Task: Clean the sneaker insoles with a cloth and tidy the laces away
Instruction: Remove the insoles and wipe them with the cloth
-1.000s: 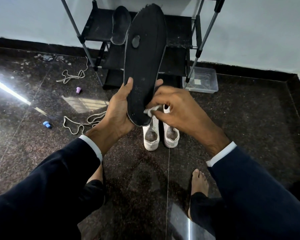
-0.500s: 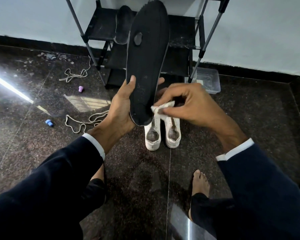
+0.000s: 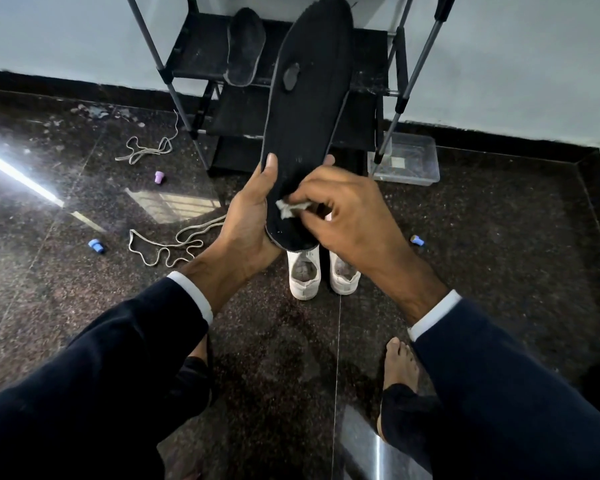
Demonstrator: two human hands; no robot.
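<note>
Back onto the black insole (image 3: 305, 126) comes the right hand (image 3: 347, 209), pinching a small white cloth (image 3: 289, 208) against its heel end. Left hand (image 3: 250, 223) grips that heel, thumb on top. White sneakers (image 3: 321, 277) stand below; another insole (image 3: 245, 46), seemingly dusty, lies on the shoe rack (image 3: 201, 39); laces (image 3: 167, 244) sprawl left.

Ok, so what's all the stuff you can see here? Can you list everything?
Insole: 1, black, held up.
Second insole: 1, black, on rack shelf.
Cloth: 1, white, pressed on held insole.
Sneakers: 2, white, on floor.
Laces: 2, cream, loose on floor, left.
Shoe rack: 1, black, against wall.
Plastic box: 1, clear, beside rack.
Small caps: 3, two blue, one purple, floor.
Left hand: grips insole.
Right hand: pinches cloth.
Bare feet: 2, on floor.
</note>
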